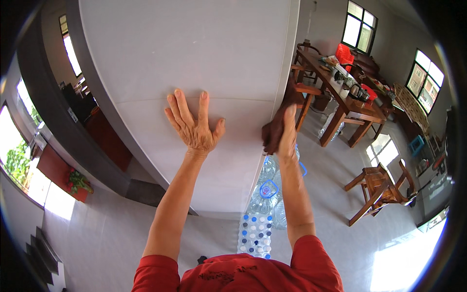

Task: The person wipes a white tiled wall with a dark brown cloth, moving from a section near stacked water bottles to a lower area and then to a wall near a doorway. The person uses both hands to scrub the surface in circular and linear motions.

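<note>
My left hand (195, 127) rests flat with spread fingers on a pale tiled wall panel (189, 62), just below its horizontal joint line. In my right hand (288, 135) is a dark brown cloth (274, 131), pressed against the panel's right edge. The thumb points upward along the cloth, and the other fingers are largely hidden. Both arms reach forward at about the same height.
Large clear water bottles (264, 200) with blue handles stand by the panel's foot, beside a pack of capped bottles (255, 235). To the right are a wooden chair (379, 188) and a cluttered wooden table (337, 91). A dark-framed doorway (105, 146) opens at left.
</note>
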`<control>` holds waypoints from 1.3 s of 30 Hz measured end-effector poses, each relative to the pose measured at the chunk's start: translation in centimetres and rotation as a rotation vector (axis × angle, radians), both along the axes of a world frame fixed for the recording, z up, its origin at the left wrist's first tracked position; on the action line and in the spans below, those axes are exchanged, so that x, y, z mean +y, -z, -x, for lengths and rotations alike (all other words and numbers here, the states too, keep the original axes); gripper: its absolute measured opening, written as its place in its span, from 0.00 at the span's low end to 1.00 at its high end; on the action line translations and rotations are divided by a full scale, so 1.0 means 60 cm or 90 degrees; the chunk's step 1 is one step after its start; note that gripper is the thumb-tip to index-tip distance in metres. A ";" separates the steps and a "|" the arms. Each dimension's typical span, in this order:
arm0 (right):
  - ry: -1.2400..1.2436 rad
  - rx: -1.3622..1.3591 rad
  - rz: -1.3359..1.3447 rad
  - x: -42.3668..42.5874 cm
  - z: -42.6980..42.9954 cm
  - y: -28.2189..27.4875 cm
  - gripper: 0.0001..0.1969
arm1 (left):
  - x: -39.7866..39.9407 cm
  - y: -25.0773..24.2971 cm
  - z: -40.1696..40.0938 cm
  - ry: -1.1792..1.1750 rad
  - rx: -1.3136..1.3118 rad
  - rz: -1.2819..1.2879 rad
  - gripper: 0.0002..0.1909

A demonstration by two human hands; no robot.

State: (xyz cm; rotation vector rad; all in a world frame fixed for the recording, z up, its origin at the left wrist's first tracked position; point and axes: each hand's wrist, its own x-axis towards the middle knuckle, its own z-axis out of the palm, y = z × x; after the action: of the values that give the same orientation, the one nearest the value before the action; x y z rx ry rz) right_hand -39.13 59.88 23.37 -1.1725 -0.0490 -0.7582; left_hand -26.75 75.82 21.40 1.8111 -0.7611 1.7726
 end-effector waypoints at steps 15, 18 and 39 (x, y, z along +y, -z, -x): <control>-0.118 0.078 -0.122 -0.121 -0.156 0.407 0.22 | 0.004 0.002 -0.004 -0.015 -0.013 -0.007 0.35; -0.194 0.125 -0.190 -0.087 -0.148 0.460 0.19 | 0.016 -0.001 -0.001 -0.026 -0.016 -0.018 0.35; 0.187 0.352 0.018 0.057 0.063 0.391 0.13 | 0.009 0.007 -0.002 0.003 0.011 -0.001 0.35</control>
State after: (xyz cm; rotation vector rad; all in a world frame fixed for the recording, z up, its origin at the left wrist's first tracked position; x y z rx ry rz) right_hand -42.90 63.30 -0.10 -1.3993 0.5844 -0.6642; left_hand -26.60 76.35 20.99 1.8218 -0.7593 1.7510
